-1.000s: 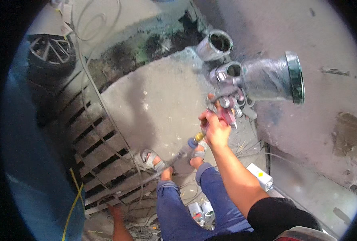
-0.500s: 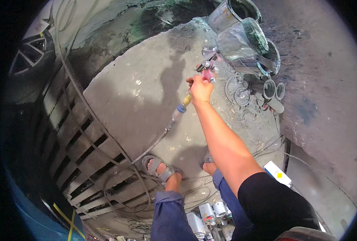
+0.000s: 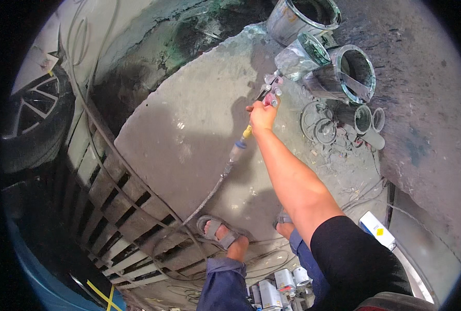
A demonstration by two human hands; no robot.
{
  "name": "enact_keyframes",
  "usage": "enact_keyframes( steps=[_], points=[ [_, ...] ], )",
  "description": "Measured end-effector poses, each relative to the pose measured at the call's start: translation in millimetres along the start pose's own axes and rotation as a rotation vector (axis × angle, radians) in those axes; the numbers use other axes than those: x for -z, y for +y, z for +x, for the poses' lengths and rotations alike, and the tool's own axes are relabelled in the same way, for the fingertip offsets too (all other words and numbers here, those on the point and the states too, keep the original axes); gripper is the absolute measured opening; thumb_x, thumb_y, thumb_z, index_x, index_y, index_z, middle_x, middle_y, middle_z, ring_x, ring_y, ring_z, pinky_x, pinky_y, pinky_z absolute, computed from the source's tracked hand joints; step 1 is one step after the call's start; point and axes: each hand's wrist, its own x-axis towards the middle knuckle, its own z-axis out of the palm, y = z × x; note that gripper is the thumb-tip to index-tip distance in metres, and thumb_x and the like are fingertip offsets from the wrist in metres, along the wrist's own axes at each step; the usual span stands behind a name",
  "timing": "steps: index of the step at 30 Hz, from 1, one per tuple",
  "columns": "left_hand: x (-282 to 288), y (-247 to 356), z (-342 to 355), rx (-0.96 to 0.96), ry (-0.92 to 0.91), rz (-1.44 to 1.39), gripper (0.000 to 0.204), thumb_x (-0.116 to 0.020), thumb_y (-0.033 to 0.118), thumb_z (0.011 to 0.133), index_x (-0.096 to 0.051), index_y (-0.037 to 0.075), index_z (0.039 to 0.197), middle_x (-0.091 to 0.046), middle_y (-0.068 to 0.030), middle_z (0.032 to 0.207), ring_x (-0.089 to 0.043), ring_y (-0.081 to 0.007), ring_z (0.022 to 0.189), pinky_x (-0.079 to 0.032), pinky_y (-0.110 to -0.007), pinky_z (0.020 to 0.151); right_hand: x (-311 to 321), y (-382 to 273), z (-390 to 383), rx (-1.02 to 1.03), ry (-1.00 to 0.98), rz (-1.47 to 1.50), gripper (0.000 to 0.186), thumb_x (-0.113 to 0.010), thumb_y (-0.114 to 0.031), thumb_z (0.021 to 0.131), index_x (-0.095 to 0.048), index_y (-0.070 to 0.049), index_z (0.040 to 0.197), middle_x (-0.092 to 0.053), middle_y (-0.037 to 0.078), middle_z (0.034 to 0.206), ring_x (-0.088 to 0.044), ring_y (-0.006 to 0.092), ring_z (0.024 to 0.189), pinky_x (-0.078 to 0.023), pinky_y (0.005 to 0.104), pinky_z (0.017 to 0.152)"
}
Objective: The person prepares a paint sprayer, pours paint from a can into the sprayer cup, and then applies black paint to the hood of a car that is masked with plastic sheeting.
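Note:
My right hand (image 3: 262, 116) is closed round the handle of a spray gun (image 3: 271, 96) with a reddish body. A paint-stained cup (image 3: 294, 58) appears joined to the gun by its narrow end. That cup is tilted, its wide mouth facing right, close to the metal buckets. Below my fist, a yellow fitting (image 3: 247, 131) and a clear, blue-topped connector (image 3: 237, 150) link the gun to an air hose (image 3: 209, 194). My left hand is out of view.
A paint-stained bucket (image 3: 287, 26) stands at the back, another bucket (image 3: 321, 85) nearer. Dusty cups (image 3: 362, 119) and scraps lie beside them. Hoses (image 3: 119, 147) cross a slatted pallet (image 3: 111, 202) at left, near a car wheel (image 3: 36, 111). Several cans (image 3: 285, 280) stand by my feet.
The spray gun and its cup have shifted left and back from the buckets, uncovering more of the nearer bucket. My right hand keeps its hold. The view has shifted slightly.

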Motion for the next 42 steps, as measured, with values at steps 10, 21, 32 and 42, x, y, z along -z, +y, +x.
enact_keyframes(
  steps=[10,21,32,42],
  points=[
    [-3.5,11.9,-11.9,0.006,-0.005,0.019,0.07,-0.045,0.046,0.096,-0.03,0.0,0.147,-0.041,-0.0225,0.145,-0.047,-0.034,0.128,-0.036,-0.04,0.106,-3.1,-5.7,4.3,-0.098,-0.023,0.018,0.064,-0.049,0.005,0.084,-0.023,-0.007,0.141,-0.053,0.014,0.112,-0.061,0.0182,0.06,-0.052,0.0303,0.054],
    [29.1,29.0,-54.4,-0.12,-0.058,0.125,0.074,-0.04,0.053,0.097,-0.03,-0.001,0.148,-0.041,-0.0228,0.146,-0.046,-0.0333,0.13,-0.035,-0.037,0.107,110.4,-44.4,-100.8,0.006,-0.112,-0.624,0.078,-0.069,-0.018,0.081,-0.03,0.004,0.145,-0.044,0.027,0.141,-0.052,0.0358,0.125,-0.043,0.0394,0.103],
    [82.3,133.5,-234.7,-0.355,-0.086,0.574,0.089,-0.044,0.063,0.093,-0.019,0.001,0.152,-0.04,-0.0262,0.146,-0.044,-0.0352,0.132,-0.033,-0.037,0.11,343.0,-184.0,-377.9,-0.629,-1.009,-1.451,0.079,-0.062,-0.037,0.085,-0.027,-0.011,0.151,-0.036,0.019,0.151,-0.026,0.0404,0.142,-0.031,0.0475,0.113],
    [46.0,134.3,-341.8,-0.436,0.126,1.916,0.101,-0.05,0.065,0.086,-0.004,0.007,0.155,-0.011,-0.0348,0.154,-0.016,-0.049,0.143,-0.022,-0.05,0.116,402.3,-209.9,-585.5,-0.362,-0.329,-0.936,0.065,-0.052,-0.033,0.092,-0.031,-0.005,0.147,-0.044,0.02,0.145,-0.041,0.0435,0.132,-0.031,0.0463,0.112]
  ],
)
